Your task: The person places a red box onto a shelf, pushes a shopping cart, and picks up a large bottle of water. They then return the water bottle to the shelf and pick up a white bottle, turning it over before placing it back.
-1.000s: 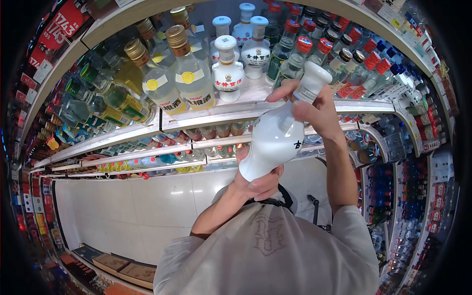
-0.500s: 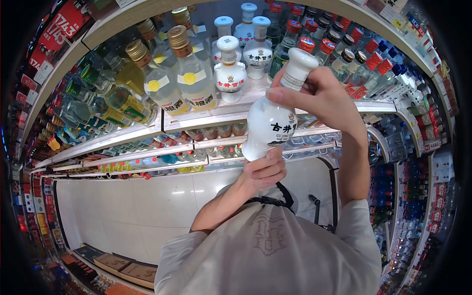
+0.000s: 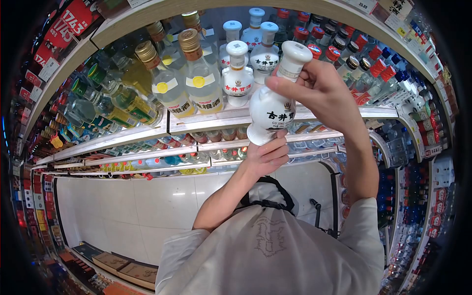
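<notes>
A white liquor bottle (image 3: 273, 110) with black lettering is held tilted in front of the shelf, its cap leaning up and to the right. My right hand (image 3: 317, 88) wraps round its neck, just under the white cap. Low on the bottle, my left hand (image 3: 269, 156) grips the base, with some fingers hidden behind it. Just behind stands a similar white bottle with red lettering (image 3: 237, 81) near the shelf's front edge. Another white bottle with black lettering (image 3: 265, 59) is farther back, partly covered by the held one.
Clear bottles with gold caps (image 3: 201, 83) stand left of the white ones. Green-capped bottles (image 3: 130, 101) are farther left, and several red-capped bottles (image 3: 334, 49) fill the right. Lower shelves (image 3: 187, 147) hold more bottles. Boxes (image 3: 115, 263) lie beyond the tiled floor (image 3: 128, 206).
Both hands have raised the white bottle slightly, bringing it nearer the shelf. The view has shifted a little, so the shelved bottles appear lower and farther right.
</notes>
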